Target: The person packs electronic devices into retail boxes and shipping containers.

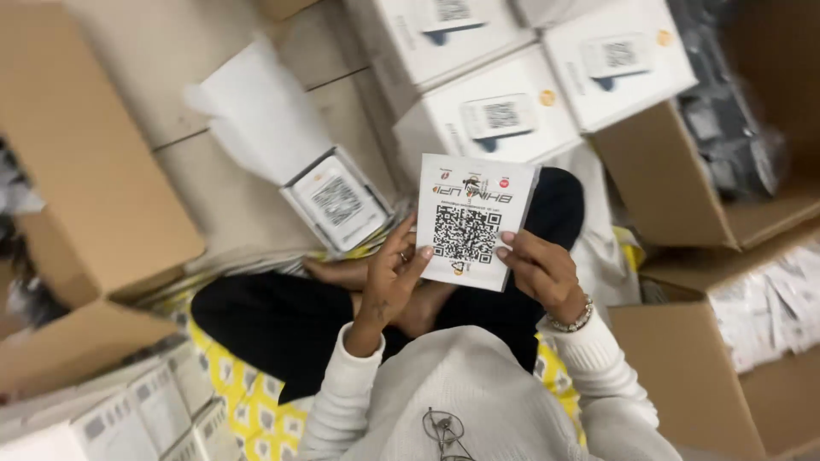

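I hold a white card printed with a square black code between both hands, above my crossed legs in black trousers. My left hand grips its lower left edge with thumb and fingers; a ring shows on one finger. My right hand, with a beaded bracelet at the wrist, pinches the card's lower right edge. An open small white box holding a device with a code label lies on the floor just beyond my left hand.
Several closed white boxes are stacked ahead. Brown cartons stand at the right, lower right and left. More white boxes lie at lower left. Glasses hang on my white sweater.
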